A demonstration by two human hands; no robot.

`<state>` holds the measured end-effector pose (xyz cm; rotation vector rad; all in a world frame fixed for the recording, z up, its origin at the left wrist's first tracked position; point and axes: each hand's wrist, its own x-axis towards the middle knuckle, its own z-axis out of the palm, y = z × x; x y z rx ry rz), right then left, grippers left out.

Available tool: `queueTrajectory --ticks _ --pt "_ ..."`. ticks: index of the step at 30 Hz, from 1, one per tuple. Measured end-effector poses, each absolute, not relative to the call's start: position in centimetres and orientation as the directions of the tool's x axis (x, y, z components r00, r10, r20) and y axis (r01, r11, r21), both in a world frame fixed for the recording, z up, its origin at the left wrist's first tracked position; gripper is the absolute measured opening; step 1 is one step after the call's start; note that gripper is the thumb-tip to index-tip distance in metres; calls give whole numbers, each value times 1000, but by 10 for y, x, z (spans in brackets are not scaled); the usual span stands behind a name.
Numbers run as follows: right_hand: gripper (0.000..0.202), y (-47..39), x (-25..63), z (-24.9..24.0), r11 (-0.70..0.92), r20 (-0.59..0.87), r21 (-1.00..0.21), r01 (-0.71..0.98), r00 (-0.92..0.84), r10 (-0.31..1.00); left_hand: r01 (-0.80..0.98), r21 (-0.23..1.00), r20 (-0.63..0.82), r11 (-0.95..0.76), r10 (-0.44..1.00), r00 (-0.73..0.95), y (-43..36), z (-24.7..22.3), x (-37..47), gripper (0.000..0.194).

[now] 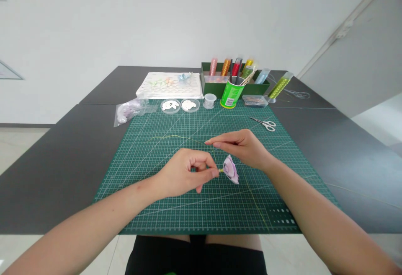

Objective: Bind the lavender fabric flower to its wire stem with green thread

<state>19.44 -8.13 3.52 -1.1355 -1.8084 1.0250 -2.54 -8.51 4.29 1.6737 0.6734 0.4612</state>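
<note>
My left hand (188, 172) is closed in a pinch around the short yellow-green stem of a pale purple artificial flower (230, 170). The bloom faces right, held on its side above the green cutting mat (132, 199). Just beyond it, my right hand (243, 145) has thumb and fingers pressed together on a thin yellow-green thread (176, 136). From those fingertips the thread's loose part trails to the left. Another fine strand runs from near the flower down toward the mat's front edge.
White scissors (268, 125) lie right on the mat. Behind are dishes of white pieces (170, 106), small clear pots (210, 101), a green can (231, 94) of tools, a dark green box (209, 88) of thread spools, stacked sheets (171, 84) and a plastic bag (128, 110).
</note>
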Motion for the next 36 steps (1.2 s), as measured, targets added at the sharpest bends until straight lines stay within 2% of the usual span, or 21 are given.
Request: queueTrajectory --ticks 5,8,15,19,23,27,36 --pt "28 -78 197 30 214 70 -924 316 -409 910 133 955 123 -266 758 640 -82 48 -29 19" --pt "33 -77 201 29 181 14 -921 345 -436 900 135 941 183 -309 804 565 -79 51 -32 19" --pt "27 -78 217 45 206 -86 -889 410 -591 802 127 948 203 -291 863 463 -72 49 -34 20" --pt "25 -83 223 56 247 -92 -904 349 -723 684 146 957 165 -252 881 443 -69 46 -32 20" --pt "23 -90 224 60 280 -57 -916 289 -782 620 172 953 152 -249 885 439 -68 44 -32 20" --pt "22 -96 222 61 308 17 -921 240 -764 645 231 944 105 -235 880 464 -69 41 -30 22" --pt "18 -96 205 58 377 297 -923 72 -488 821 348 929 -127 -125 776 618 -80 36 -22 22"
